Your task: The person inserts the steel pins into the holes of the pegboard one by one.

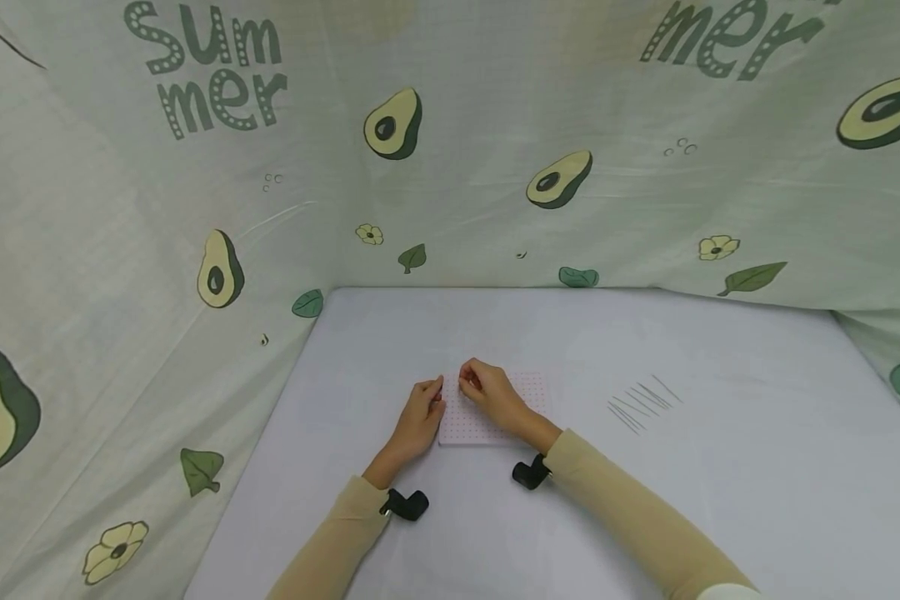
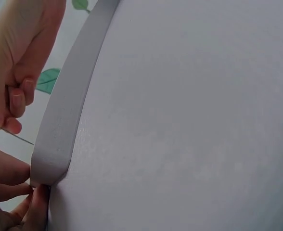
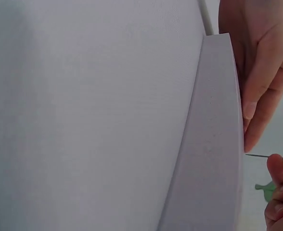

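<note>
Closely side by side, hands [image 1: 417,421] [image 1: 498,402] at the dotted block [image 1: 474,427].

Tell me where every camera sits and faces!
Head: worn on the head, looking forward and down at the table and dotted block; left hand, right hand and sleeves show.
Left wrist: worn there, looking across at the block's side; both hands show.
Right wrist: worn there, also facing the block's side; both hands show.
Both wrist views share the thin stick.
</note>
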Demonstrator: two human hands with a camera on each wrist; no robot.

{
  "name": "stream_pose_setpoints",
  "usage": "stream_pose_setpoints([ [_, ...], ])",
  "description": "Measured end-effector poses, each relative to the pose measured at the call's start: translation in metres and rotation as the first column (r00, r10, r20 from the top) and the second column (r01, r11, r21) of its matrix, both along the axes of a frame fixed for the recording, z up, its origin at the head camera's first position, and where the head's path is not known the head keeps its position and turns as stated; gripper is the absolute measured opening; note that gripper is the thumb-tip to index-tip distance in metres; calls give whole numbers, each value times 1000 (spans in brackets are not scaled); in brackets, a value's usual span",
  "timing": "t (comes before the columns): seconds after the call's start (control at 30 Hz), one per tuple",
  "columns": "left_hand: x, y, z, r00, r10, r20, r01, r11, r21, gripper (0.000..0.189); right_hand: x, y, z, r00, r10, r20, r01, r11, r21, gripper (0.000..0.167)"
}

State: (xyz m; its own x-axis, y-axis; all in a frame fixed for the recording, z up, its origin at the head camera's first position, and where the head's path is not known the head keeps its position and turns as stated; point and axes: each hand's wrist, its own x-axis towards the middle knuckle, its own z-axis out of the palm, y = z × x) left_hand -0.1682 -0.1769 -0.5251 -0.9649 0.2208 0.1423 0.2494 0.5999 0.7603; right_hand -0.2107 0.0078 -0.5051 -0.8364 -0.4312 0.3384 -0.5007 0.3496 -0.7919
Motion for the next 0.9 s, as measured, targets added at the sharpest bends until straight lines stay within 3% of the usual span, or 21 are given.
stream_pose_setpoints([
  [0.13,0,1,-2,1000,5,1,-5,1000,-13,48,-1,-1,-4,1000,2,-3,-2,1000,13,7],
  [0.4,3,4,-3,998,9,-62,-11,999,-43,46,-1,0,-9,1000,-10,-8,11,999,45,7],
  [0.9,2,4,-3,998,15,-53,-18,999,-48,47,4,28,3,996,-45,72,45,999,-1,10],
])
